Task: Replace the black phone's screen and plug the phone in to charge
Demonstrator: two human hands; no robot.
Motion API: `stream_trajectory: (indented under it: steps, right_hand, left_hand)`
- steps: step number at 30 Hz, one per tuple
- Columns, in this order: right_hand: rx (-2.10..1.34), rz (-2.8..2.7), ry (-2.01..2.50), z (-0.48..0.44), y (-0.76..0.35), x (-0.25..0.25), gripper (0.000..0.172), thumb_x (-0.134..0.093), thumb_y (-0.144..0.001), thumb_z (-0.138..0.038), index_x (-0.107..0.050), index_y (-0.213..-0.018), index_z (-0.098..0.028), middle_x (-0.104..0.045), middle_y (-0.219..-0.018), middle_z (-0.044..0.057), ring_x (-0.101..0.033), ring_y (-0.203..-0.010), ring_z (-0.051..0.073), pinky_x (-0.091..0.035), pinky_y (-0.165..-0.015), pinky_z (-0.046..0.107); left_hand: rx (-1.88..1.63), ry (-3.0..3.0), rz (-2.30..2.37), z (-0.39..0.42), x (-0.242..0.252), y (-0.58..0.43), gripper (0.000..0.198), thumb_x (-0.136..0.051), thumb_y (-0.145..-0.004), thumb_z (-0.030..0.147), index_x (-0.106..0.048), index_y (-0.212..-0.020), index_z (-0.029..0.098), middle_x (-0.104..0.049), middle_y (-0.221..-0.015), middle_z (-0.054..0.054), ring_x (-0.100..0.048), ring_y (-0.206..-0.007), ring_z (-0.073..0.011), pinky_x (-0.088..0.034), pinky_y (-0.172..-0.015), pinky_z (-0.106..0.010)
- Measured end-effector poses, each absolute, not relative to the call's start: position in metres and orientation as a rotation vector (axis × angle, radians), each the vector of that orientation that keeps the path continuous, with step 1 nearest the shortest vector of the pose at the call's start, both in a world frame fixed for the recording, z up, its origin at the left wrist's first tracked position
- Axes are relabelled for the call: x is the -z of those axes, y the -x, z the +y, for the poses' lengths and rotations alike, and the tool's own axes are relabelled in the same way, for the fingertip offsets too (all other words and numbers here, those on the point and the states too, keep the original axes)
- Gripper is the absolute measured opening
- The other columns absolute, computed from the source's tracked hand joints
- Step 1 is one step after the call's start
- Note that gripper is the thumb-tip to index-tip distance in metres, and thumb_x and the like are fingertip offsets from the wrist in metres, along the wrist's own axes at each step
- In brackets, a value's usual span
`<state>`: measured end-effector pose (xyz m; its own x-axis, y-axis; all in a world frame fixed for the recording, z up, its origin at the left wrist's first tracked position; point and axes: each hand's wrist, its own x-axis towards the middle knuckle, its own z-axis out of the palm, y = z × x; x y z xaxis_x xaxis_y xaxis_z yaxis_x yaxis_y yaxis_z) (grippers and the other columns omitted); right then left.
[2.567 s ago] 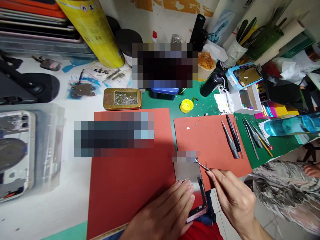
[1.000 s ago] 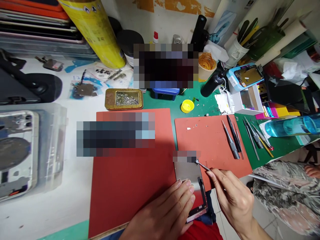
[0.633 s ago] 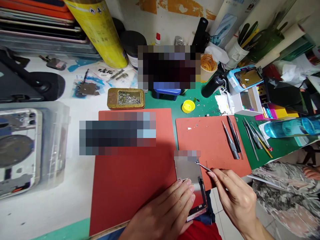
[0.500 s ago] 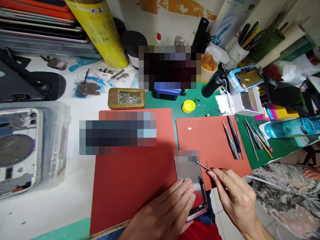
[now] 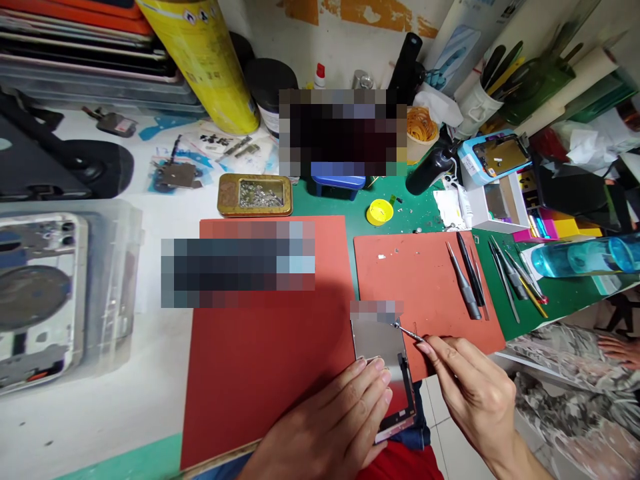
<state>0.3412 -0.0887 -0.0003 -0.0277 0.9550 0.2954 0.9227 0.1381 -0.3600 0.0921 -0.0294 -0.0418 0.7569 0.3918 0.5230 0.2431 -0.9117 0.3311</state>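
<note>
A phone screen (image 5: 380,343) with a shiny grey back lies at the front, over the edge of the red mat. My left hand (image 5: 340,413) holds it, long fingers laid together across its back and part of the thumb showing by the lower edge. My right hand (image 5: 473,383) pinches a slim metal pick (image 5: 413,335), whose tip touches the screen's upper right corner. Pixel blocks hide the screen's top end. On the smaller red mat (image 5: 400,273) behind it are tiny scraps and tweezers (image 5: 463,283).
A large red mat (image 5: 265,353) lies left, with a blurred-out object on it. Behind stand a tin of screws (image 5: 255,195), a yellow cap (image 5: 380,212) and a black bottle (image 5: 427,170). More tools (image 5: 515,277) lie right. Another person's hand (image 5: 620,350) shows at the far right.
The view has shifted very slightly. Both hands, the screen and the pick keep almost the same places. The other person's hand at the far right has moved a little.
</note>
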Motion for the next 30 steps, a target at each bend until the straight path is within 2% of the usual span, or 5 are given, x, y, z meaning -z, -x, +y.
stream_trajectory:
  steps: [7, 13, 24, 30]
  right_hand:
    - [-0.072, -1.977, 1.790, -0.0884, -0.3423, 0.0018, 0.019, -0.071, -0.099, -0.002, -0.076, -0.115, -0.011, -0.074, -0.088, 0.005, -0.068, -0.073, 0.014, -0.056, -0.071, 0.027]
    - [-0.079, -1.967, 1.794, -0.0883, -0.3423, 0.0020, 0.020, -0.068, -0.101, -0.003, -0.076, -0.115, -0.014, -0.076, -0.089, 0.005, -0.070, -0.073, 0.014, -0.057, -0.073, 0.027]
    - [-0.076, -1.958, 1.781, -0.0850, -0.3397, 0.0010, 0.019, -0.069, -0.100, -0.003, -0.077, -0.113, -0.014, -0.076, -0.088, 0.005, -0.069, -0.072, 0.015, -0.057, -0.071, 0.027]
    - [-0.100, -1.934, 1.771, -0.0854, -0.3382, 0.0016, 0.021, -0.070, -0.098, 0.001, -0.075, -0.113, -0.013, -0.075, -0.089, 0.005, -0.068, -0.073, 0.014, -0.055, -0.073, 0.027]
  left_hand:
    - [-0.791, -2.718, 0.513, -0.0284, 0.0374, -0.0895, 0.036, -0.069, -0.106, 0.033, -0.073, -0.132, 0.009, -0.075, -0.141, -0.007, -0.062, -0.142, -0.0236, -0.032, -0.136, -0.041]
    - [-0.867, -2.716, 0.486, -0.0301, 0.0419, -0.0909, 0.044, -0.081, -0.097, 0.037, -0.074, -0.128, 0.006, -0.075, -0.139, -0.011, -0.061, -0.144, -0.0277, -0.037, -0.134, -0.043]
    - [-0.792, -2.723, 0.513, -0.0288, 0.0362, -0.0900, 0.038, -0.072, -0.104, 0.034, -0.072, -0.132, 0.008, -0.074, -0.140, -0.010, -0.061, -0.144, -0.0248, -0.033, -0.136, -0.042]
    - [-0.850, -2.721, 0.497, -0.0298, 0.0407, -0.0915, 0.043, -0.078, -0.099, 0.038, -0.074, -0.128, 0.007, -0.076, -0.138, -0.009, -0.062, -0.143, -0.0269, -0.034, -0.136, -0.043]
